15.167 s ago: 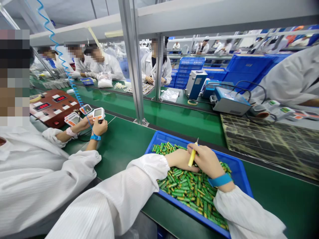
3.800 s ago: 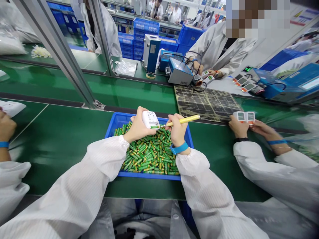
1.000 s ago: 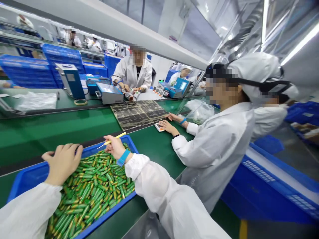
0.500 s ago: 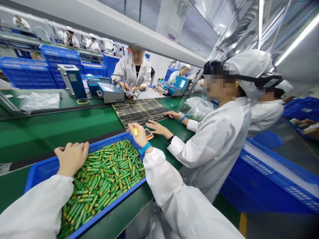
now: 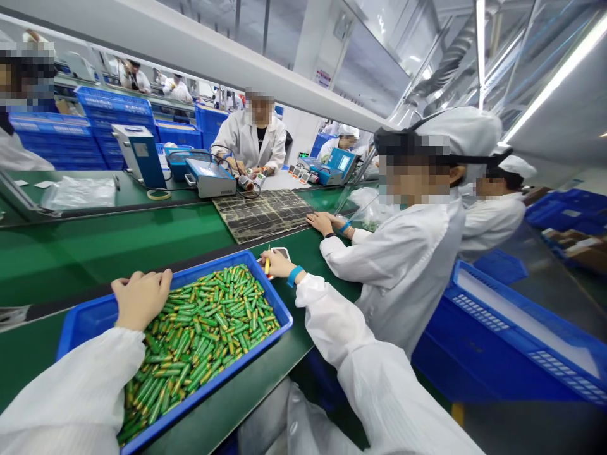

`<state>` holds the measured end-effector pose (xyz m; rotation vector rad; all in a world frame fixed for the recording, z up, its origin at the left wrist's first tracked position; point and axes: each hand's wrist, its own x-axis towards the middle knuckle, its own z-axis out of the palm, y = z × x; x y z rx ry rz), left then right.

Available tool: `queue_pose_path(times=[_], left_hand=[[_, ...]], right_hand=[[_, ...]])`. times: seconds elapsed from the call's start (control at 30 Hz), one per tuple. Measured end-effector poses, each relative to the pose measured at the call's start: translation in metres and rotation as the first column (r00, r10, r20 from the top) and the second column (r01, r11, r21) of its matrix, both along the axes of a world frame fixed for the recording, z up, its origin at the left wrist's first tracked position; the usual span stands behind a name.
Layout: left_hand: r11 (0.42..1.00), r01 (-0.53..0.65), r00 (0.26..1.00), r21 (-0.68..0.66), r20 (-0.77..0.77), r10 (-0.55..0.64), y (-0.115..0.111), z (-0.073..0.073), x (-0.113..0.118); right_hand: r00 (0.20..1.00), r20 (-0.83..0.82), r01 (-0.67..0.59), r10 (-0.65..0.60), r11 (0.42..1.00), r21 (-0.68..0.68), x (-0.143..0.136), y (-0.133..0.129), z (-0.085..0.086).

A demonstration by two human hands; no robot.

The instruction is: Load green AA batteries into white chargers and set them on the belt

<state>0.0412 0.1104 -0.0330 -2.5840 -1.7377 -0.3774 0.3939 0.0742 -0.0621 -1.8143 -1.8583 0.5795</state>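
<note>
A blue plastic bin (image 5: 288, 319) full of loose green and gold batteries (image 5: 208, 335) sits in front of me. My left hand (image 5: 142, 297) lies over the bin's far rim, fingers curled over it. Beyond the bin's right corner, my right hand (image 5: 281, 264) is closed around a slim yellow pen-like tool (image 5: 267, 264); its exact kind is unclear. Right by those fingers is a small white device (image 5: 283, 251) with a dark face, partly hidden, on the green bench. I cannot tell whether my right hand touches it.
At my right a co-worker (image 5: 389, 253) has both hands on the bench near a dark grid-marked board (image 5: 265, 215). Another person (image 5: 253, 136) works across the green conveyor (image 5: 118, 237) beside blue test instruments (image 5: 211, 177). A large blue crate (image 5: 497, 341) stands at the right.
My right hand has moved right, off the bin's corner to the white device. The co-worker's nearer hand has drawn back from that device towards the board's edge. My left hand remains on the rim.
</note>
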Motion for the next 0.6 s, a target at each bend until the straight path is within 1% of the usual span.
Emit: queue_pose_path(times=[0.13,0.2,0.27,0.33,0.4,0.43,0.5,0.53,0.57,0.6], left_hand=[[1.000,-0.014,1.000,-0.017,0.011,0.015,-0.002,0.001,0.000],[1.000,-0.008,1.000,-0.001,0.019,0.008,-0.003,-0.002,-0.001],[0.999,-0.022,0.998,0.029,0.060,0.020,-0.003,-0.005,-0.002],[0.997,-0.048,0.990,0.057,0.139,0.039,-0.003,-0.009,-0.001],[0.995,-0.061,0.969,0.074,0.244,0.041,-0.005,-0.010,0.003],[0.997,-0.043,0.953,0.070,0.302,0.020,-0.008,-0.010,0.006],[0.998,0.023,0.898,0.052,0.437,-0.043,-0.016,-0.008,0.013],[0.997,0.069,0.854,0.038,0.515,-0.079,-0.021,-0.007,0.016],[0.993,0.117,0.797,0.024,0.594,-0.109,-0.025,-0.005,0.018],[0.988,0.156,0.734,0.019,0.667,-0.129,-0.029,-0.004,0.020]], right_hand=[[0.998,0.008,-0.056,0.057,0.998,-0.027,-0.004,-0.014,0.005],[0.997,-0.010,-0.076,0.076,0.997,-0.015,-0.004,-0.025,0.009],[0.996,-0.040,-0.074,0.075,0.997,0.020,-0.002,-0.034,0.017],[0.996,-0.084,-0.035,0.042,0.996,0.081,0.002,-0.039,0.031],[0.992,-0.122,0.037,-0.016,0.985,0.168,0.001,-0.038,0.050],[0.986,-0.163,0.074,-0.038,0.973,0.219,-0.004,-0.034,0.061],[0.940,-0.340,0.115,-0.009,0.949,0.293,-0.025,-0.024,0.081],[0.832,-0.551,0.123,0.073,0.942,0.311,-0.042,-0.018,0.090],[0.645,-0.746,0.077,0.166,0.957,0.280,-0.062,-0.011,0.095],[0.448,-0.872,0.002,0.197,0.975,0.222,-0.085,-0.005,0.098]])
